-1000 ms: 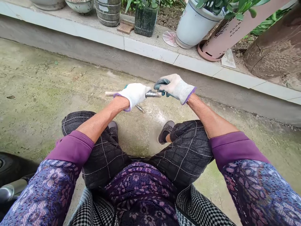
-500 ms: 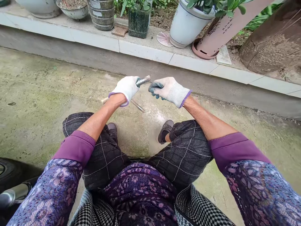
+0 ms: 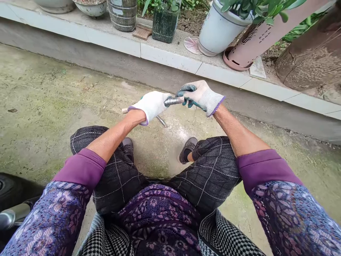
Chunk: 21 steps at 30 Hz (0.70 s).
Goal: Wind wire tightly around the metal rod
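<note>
I sit with both gloved hands held out over my knees. My left hand (image 3: 151, 105) is closed round a short tool with a wooden handle end poking out to the left and a grey metal tip (image 3: 173, 101) pointing right. My right hand (image 3: 198, 96), in a white glove with dark green fingertips, curls its fingers round the end of that metal tip. Below the hands a thin metal rod (image 3: 161, 121) lies on the concrete ground (image 3: 53, 106).
A raised tiled ledge (image 3: 170, 58) runs across the back with several pots: a white planter (image 3: 220, 30), a dark green one (image 3: 165, 21), a tilted pink pot (image 3: 255, 39). A dark vehicle part (image 3: 13, 202) sits at the lower left. My shoes (image 3: 188, 147) rest on the ground.
The tool's metal tip, tilted upward half a second ago, has come back to level, and my right hand has closed on its end again.
</note>
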Each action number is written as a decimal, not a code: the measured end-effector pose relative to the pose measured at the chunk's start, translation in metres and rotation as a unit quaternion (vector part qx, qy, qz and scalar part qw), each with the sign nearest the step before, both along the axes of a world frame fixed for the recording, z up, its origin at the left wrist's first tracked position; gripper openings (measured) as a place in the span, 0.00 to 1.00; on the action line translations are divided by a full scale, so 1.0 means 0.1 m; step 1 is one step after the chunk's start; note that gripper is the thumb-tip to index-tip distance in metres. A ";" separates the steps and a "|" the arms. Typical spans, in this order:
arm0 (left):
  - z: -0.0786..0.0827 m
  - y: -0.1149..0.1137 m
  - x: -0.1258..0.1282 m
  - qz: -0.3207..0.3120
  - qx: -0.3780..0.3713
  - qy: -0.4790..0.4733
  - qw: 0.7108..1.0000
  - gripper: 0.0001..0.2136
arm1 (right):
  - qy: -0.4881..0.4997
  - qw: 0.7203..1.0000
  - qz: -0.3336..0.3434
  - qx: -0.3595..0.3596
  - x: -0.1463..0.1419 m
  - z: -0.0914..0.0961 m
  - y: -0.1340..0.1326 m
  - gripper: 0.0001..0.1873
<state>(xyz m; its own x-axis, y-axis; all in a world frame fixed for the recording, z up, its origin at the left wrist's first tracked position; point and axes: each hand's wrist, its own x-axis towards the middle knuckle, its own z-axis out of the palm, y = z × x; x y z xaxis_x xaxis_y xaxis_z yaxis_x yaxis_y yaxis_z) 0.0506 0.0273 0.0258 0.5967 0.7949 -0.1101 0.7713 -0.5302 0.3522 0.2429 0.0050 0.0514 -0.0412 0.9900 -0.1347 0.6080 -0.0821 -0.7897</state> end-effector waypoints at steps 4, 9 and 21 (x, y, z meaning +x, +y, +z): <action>-0.04 0.11 -0.02 0.052 0.033 -0.065 0.996 0.17 | 0.008 1.000 0.003 0.011 -0.09 -0.01 -0.03 0.04; -0.08 0.22 -0.03 0.091 0.053 -0.019 0.994 0.17 | -0.034 0.997 0.058 0.022 -0.15 -0.03 -0.16 0.09; -0.10 0.02 0.01 -0.024 0.071 0.153 0.985 0.18 | -0.113 0.990 0.069 0.040 -0.01 -0.02 -0.03 0.08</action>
